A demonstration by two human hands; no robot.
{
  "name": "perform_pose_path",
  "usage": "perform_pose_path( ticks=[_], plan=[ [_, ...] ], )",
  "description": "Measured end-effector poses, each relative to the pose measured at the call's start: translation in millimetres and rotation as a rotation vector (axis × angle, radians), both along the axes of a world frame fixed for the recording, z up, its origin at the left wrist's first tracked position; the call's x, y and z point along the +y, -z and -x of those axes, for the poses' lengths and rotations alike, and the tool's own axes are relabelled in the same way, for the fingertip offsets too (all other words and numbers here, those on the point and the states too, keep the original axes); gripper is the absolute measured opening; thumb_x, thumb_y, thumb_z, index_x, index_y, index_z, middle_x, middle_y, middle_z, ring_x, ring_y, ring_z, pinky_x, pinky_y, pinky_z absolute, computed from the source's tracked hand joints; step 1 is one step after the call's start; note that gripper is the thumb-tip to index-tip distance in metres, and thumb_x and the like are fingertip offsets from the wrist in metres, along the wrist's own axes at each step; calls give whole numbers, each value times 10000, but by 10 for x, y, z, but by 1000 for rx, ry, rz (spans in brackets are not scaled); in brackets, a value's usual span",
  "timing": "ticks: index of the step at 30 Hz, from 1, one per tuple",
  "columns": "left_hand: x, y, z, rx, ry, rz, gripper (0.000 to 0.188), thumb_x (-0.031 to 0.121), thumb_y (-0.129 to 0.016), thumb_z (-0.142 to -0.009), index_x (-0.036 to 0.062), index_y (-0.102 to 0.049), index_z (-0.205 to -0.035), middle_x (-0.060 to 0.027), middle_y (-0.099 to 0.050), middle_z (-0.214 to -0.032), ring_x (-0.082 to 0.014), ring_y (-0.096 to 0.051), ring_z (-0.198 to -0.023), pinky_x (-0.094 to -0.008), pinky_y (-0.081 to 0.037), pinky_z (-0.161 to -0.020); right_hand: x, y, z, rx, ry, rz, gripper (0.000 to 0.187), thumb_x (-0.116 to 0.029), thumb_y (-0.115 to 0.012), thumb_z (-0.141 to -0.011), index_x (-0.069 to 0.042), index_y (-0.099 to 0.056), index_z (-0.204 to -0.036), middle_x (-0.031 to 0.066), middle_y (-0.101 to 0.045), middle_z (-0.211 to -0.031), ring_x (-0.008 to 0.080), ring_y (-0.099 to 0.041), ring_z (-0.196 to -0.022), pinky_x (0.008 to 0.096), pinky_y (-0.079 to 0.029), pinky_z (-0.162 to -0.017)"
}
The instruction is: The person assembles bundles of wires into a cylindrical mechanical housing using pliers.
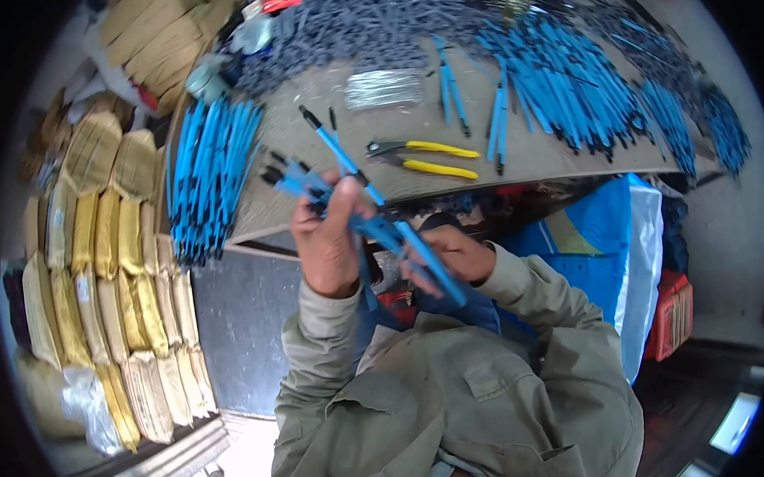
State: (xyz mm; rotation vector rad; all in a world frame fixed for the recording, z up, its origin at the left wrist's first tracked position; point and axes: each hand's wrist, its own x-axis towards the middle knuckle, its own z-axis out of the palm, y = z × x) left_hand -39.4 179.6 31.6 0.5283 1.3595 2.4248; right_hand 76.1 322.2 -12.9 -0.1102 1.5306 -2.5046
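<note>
A worker's left hand (327,240) and right hand (450,257), both closed on blue-handled tools (373,213), work just below the bench (310,106), where finished blue piles (207,173) flank yellow pliers (430,157) and a dark heap (349,29) apparently awaits handles.

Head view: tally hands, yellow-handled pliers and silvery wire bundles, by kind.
Hands: 2 (left hand and right hand, both gripping blue-handled parts)
Yellow-handled pliers: 1
Silvery wire bundle: 1
Total: 4
</note>
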Motion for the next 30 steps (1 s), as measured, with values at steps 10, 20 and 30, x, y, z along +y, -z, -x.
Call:
perform_pose_path(
  ticks=[10,20,30],
  plan=[
    [-120,-172,-91,-64,152,36,157,172,-534,-874,56,-506,-976,-136,-626,-758,-164,-589,-559,-265,-441,-466,1709,59,1289,40,912,-1725,330,-353,-594,-768,-25,-618,-747,173,-625,-765,338,-606,-686,401,-487,-607],
    [-340,-137,-105,-107,207,56,252,218,-509,-883,41,-469,-1059,-218,-610,-954,-275,-634,-810,-367,-528,-677,1902,27,1262,-61,1149,-1618,271,-297,-599,-763,-28,-625,-792,138,-643,-797,289,-632,-676,393,-497,-630],
    [-166,-70,308,-157,22,-31,280,225,-475,-908,25,-456,-1104,-242,-484,-1204,-341,-506,-1100,-430,-431,-902,591,-422,-277,159,767,-355,165,-151,-411,-929,-43,-442,-809,35,-474,-636,72,-417,-413,183,-305,-376]
  ],
)
